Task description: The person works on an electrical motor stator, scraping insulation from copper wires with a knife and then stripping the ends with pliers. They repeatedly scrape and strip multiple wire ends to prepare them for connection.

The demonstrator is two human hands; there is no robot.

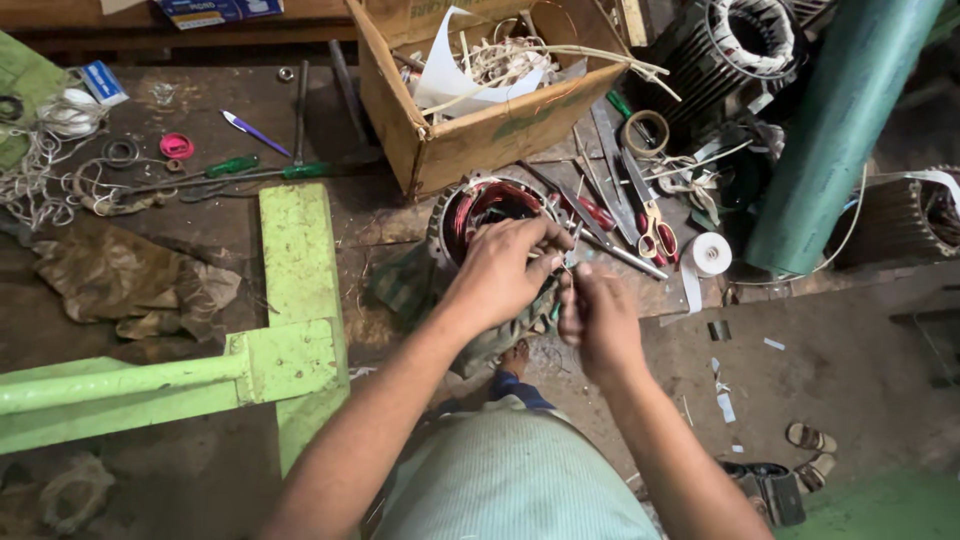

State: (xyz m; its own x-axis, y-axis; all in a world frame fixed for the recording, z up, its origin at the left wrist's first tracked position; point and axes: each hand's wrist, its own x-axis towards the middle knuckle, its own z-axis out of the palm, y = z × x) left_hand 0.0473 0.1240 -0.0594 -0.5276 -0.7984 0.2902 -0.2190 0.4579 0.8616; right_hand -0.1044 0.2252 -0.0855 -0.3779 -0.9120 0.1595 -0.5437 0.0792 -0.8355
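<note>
A round motor stator (478,208) with copper-red windings sits at the edge of a dirty wooden workbench (220,220). My left hand (505,268) rests over its front rim, fingers bent and pinching at thin wire by the windings. My right hand (597,312) hovers just right of it, fingers closed on a small thin piece, seemingly wire or a slim tool, that meets the left fingertips. What exactly sits between the fingers is too small to tell.
A cardboard box (470,140) of paper strips and wire stands behind the stator. Scissors (655,232), pliers, a white tape roll (711,253) and screwdrivers (235,170) lie around. A green metal frame (295,300) is at left. Other stators (745,45) and a green roll (845,120) are at right.
</note>
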